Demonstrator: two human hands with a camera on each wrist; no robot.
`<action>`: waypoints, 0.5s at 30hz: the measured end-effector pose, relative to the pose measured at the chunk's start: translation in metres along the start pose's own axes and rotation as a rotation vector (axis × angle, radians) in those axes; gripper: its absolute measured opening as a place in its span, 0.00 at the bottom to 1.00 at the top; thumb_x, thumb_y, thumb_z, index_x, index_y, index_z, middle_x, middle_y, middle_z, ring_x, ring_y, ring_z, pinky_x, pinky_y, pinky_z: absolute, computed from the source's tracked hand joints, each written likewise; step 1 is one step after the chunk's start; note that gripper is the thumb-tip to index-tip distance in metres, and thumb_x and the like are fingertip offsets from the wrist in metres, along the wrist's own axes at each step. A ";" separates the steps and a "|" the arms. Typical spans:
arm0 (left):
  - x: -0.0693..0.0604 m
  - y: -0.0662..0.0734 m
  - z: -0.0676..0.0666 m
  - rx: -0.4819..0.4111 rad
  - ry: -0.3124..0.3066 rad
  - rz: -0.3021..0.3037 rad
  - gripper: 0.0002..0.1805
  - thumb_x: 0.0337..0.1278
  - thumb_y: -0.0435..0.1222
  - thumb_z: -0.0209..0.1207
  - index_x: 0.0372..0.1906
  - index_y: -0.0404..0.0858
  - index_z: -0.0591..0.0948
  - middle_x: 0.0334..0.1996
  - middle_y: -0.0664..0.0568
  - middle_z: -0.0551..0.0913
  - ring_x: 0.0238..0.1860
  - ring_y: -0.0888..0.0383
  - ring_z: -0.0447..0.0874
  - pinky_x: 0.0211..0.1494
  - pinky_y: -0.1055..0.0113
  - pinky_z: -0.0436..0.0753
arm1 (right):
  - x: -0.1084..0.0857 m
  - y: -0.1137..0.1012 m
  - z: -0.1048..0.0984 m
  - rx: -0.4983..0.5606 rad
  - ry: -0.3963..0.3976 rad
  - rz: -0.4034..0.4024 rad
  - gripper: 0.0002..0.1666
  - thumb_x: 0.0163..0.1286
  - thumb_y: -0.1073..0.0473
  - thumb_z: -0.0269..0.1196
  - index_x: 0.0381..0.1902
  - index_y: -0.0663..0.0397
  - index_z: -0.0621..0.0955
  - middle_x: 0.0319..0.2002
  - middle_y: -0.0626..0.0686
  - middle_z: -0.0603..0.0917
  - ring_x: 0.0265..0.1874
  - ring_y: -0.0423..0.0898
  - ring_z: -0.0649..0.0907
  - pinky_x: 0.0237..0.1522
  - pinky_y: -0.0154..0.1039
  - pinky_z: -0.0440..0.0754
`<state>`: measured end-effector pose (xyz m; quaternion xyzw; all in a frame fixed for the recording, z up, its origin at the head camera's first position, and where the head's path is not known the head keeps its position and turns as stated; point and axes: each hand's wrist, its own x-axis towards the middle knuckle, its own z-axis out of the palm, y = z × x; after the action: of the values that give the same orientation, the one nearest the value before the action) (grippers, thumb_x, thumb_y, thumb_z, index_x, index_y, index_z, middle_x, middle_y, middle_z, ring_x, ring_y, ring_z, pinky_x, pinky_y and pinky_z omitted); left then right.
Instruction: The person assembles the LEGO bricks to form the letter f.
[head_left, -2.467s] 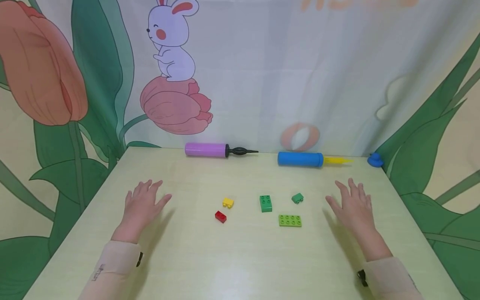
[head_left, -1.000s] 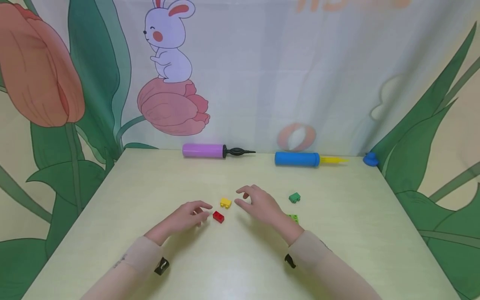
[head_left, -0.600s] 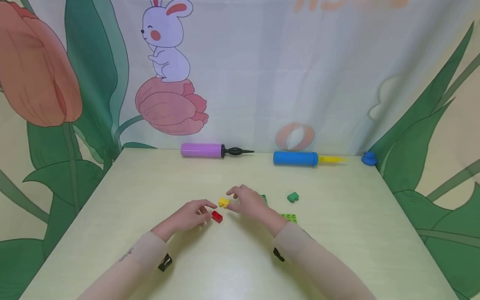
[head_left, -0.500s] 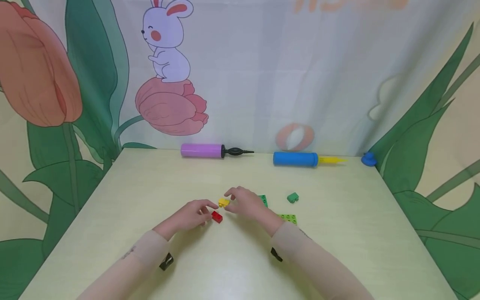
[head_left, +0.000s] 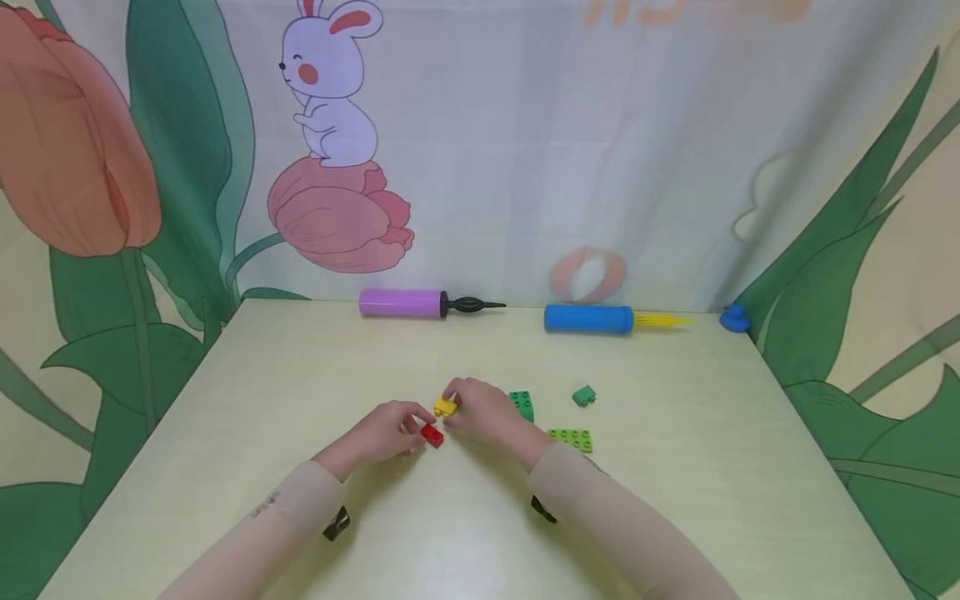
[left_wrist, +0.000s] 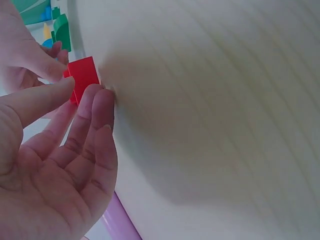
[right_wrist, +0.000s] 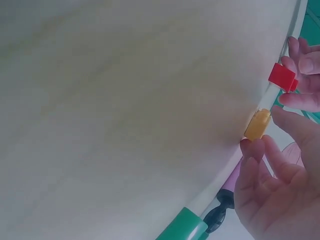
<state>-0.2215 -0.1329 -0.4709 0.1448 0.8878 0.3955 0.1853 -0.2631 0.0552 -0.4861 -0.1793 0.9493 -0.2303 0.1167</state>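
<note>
The left hand (head_left: 386, 432) has its thumb and fingers around the small red brick (head_left: 432, 435), which lies on the table. In the left wrist view the thumb and fingertips of that hand (left_wrist: 65, 160) meet the sides of the red brick (left_wrist: 84, 79). Just behind it, the right hand (head_left: 483, 412) pinches the small yellow brick (head_left: 445, 407). The right wrist view shows the yellow brick (right_wrist: 258, 124) between thumb and fingertips of the right hand (right_wrist: 285, 170). The two bricks are close together but apart.
Right of the hands lie a green brick (head_left: 522, 405), a small green brick (head_left: 584, 396) and a light green brick (head_left: 572, 439). A purple pump (head_left: 402, 303), a blue pump (head_left: 588, 319) and a blue object (head_left: 735, 318) line the table's back edge.
Both hands have come inward from the table's sides to the red and yellow bricks. In the last half second, the fingers have closed around these bricks.
</note>
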 end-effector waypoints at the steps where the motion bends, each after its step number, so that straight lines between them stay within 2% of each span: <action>1: 0.000 0.000 0.000 0.000 0.003 -0.005 0.15 0.58 0.26 0.62 0.50 0.35 0.80 0.29 0.47 0.80 0.24 0.50 0.79 0.29 0.65 0.78 | 0.001 0.000 0.000 0.006 -0.001 0.002 0.22 0.60 0.51 0.71 0.52 0.46 0.79 0.42 0.46 0.81 0.37 0.42 0.78 0.40 0.38 0.77; 5: 0.000 -0.001 -0.001 0.006 0.011 -0.021 0.14 0.57 0.26 0.63 0.50 0.35 0.80 0.27 0.48 0.79 0.24 0.51 0.79 0.28 0.65 0.77 | 0.003 -0.001 0.002 0.015 -0.008 0.011 0.21 0.59 0.51 0.71 0.50 0.45 0.79 0.40 0.45 0.80 0.36 0.42 0.77 0.39 0.38 0.77; 15: 0.003 -0.004 -0.001 -0.002 0.026 -0.050 0.12 0.56 0.28 0.65 0.46 0.37 0.81 0.26 0.50 0.79 0.23 0.52 0.78 0.27 0.65 0.77 | 0.001 -0.001 -0.005 0.050 -0.018 0.021 0.17 0.62 0.56 0.70 0.49 0.46 0.80 0.40 0.46 0.81 0.38 0.43 0.77 0.45 0.39 0.76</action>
<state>-0.2250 -0.1355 -0.4739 0.1171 0.8932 0.3934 0.1837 -0.2654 0.0560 -0.4815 -0.1686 0.9440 -0.2510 0.1320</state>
